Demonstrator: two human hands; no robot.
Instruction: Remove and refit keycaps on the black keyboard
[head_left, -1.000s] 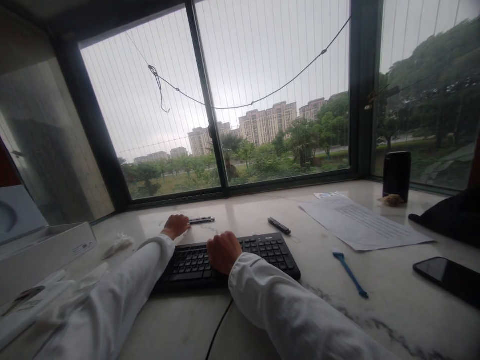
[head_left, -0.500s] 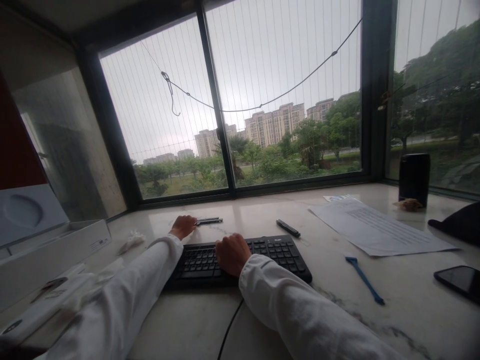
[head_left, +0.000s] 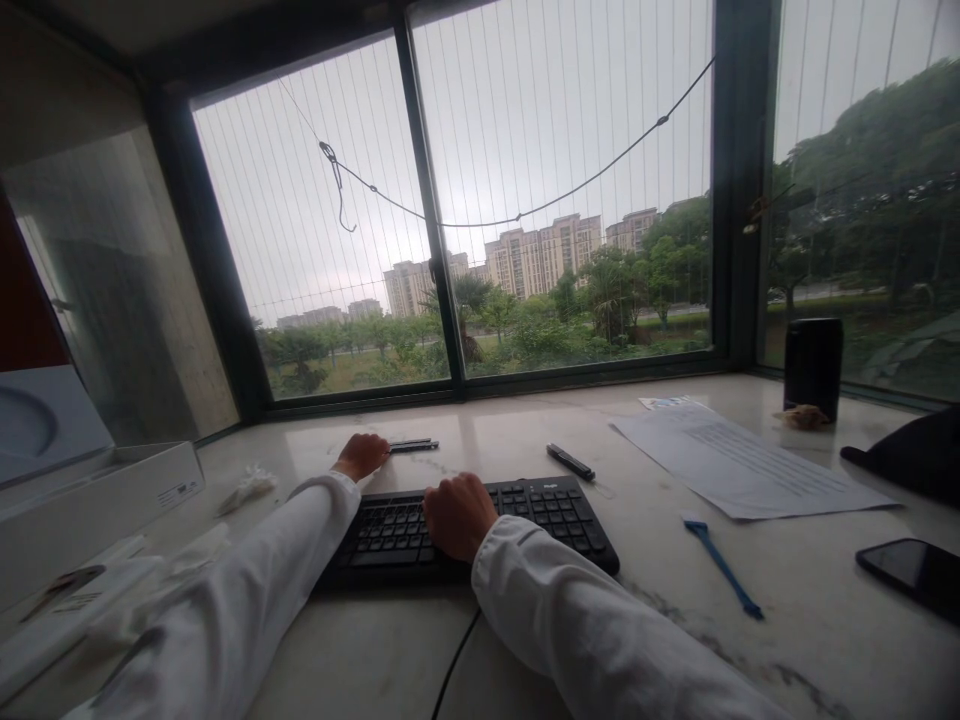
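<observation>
A black keyboard (head_left: pixel 517 515) lies in front of me on the marble-patterned surface. My right hand (head_left: pixel 459 515) is curled over its middle, back of the hand up. Its fingertips are hidden, so whatever they hold or press does not show. Beyond the keyboard's far left corner, my left hand (head_left: pixel 361 457) rests with bent fingers. Two thin dark strips (head_left: pixel 414 446) stick out to the right from beside that hand, lying side by side; whether the fingers grip their near ends is hidden. Behind the keyboard's right half lies a black pen-like tool (head_left: pixel 571 462).
To the right are a printed sheet (head_left: pixel 750 460), a blue brush-like tool (head_left: pixel 724 570), a phone (head_left: pixel 911 570) and a black cylinder (head_left: pixel 813 370). On the left stand a white open box (head_left: pixel 176 480) and crumpled white material (head_left: pixel 251 485). A cable (head_left: pixel 454 660) runs towards me.
The view has shifted slightly, moving the whole scene a little to the left. Both hands keep about the same places and curled shapes.
</observation>
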